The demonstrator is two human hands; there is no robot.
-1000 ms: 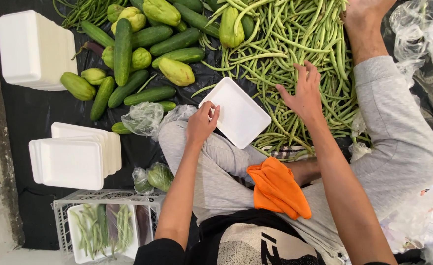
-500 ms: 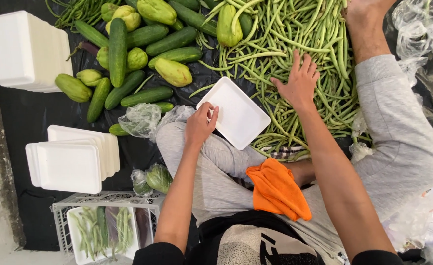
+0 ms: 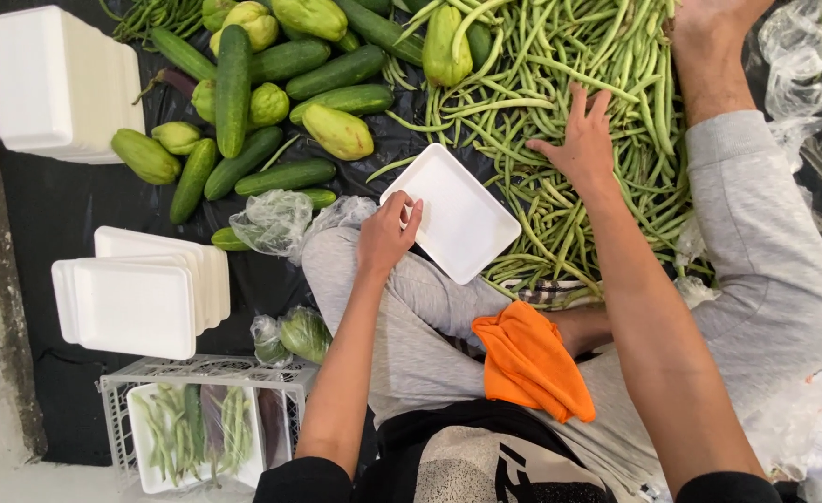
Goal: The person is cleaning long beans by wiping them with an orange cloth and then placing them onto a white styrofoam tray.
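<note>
Head view is looking straight down at me sitting cross-legged on a black sheet. My left hand is gripping the near edge of a white foam tray, thumb on top, fingers curled under the rim; the tray is sitting tilted over my left knee, its far corner just beside the bean pile. My right hand is lying open, fingers spread, palm down on the heap of green beans, touching them but not closing on any. An orange cloth is resting on my lap between both forearms.

Left of the beans I'm seeing cucumbers and pale green chayotes lying mixed together on the sheet. A crumpled clear plastic bag is sitting just beside my left knee, and another bag with green vegetables is lying nearer to me. A tall stack of white trays is standing at the far left, and a lower stack of trays is lying closer in. Below that, a white plastic crate is holding a filled tray of beans. A bare foot is showing at the top right, resting on the beans' edge. More clear plastic is bunching at the right edge.
</note>
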